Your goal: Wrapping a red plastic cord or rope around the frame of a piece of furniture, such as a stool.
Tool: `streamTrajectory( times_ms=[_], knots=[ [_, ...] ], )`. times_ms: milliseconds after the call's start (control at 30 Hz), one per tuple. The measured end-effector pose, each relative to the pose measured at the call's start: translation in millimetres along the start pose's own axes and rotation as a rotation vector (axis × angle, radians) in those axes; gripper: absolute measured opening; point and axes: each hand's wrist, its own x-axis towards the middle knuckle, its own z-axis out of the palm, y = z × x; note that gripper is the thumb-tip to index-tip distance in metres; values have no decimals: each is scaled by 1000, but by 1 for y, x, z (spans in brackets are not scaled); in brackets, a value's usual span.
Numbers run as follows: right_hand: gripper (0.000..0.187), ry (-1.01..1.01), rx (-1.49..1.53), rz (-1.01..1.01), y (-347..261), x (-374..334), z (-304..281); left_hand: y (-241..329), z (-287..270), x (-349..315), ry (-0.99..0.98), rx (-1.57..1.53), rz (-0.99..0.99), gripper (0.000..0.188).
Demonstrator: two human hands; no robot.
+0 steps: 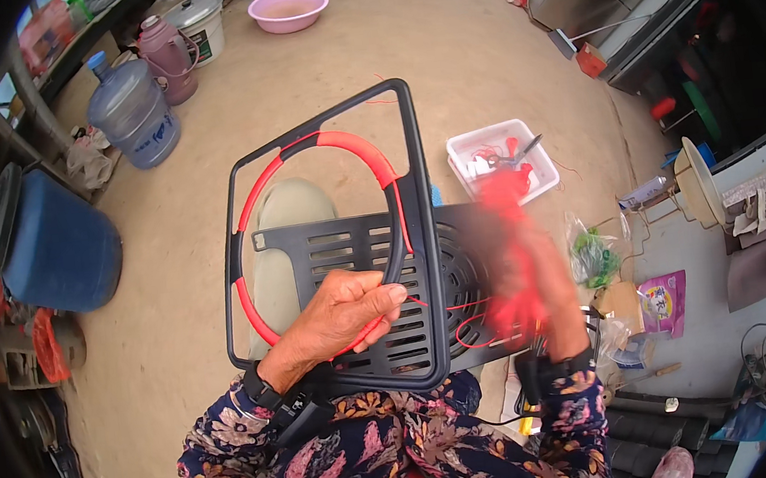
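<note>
My left hand [339, 312] grips the lower right part of a red-and-black steering wheel cover [358, 152], its thumb and fingers closed round the rim. The ring stands inside a black rectangular frame with rounded corners [426, 235], tilted over my lap. Behind the frame lies a slotted black plastic panel [286, 237]. Red thread [468, 304] stretches from near my left fingertips toward my right hand [540, 288]. That hand is raised to the right of the frame and smeared by motion, with blurred red about its fingers; what it holds cannot be made out.
A white tray [533, 186] with scissors and red pieces sits on the floor ahead right. A pink basin [289, 10], water jug [133, 115], thermos [168, 61] and blue barrel [61, 242] stand farther left. Bags and a purple packet [664, 304] lie at right.
</note>
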Motion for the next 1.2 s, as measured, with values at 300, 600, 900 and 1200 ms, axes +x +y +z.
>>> streamTrajectory(
  times_ms=[300, 600, 900, 1200],
  knots=[
    [42, 3, -96, 48, 69, 47, 89, -20, 1, 10, -111, -7, -63, 36],
    [25, 255, -88, -251, 66, 25, 43, -43, 3, 29, -74, 26, -83, 37],
    [22, 109, -1640, -893, 29, 42, 108, -47, 5, 33, -1, 136, -85, 35],
    [30, -162, -876, -684, 31, 51, 111, -41, 6, 27, 42, 66, -107, 31]
  ],
)
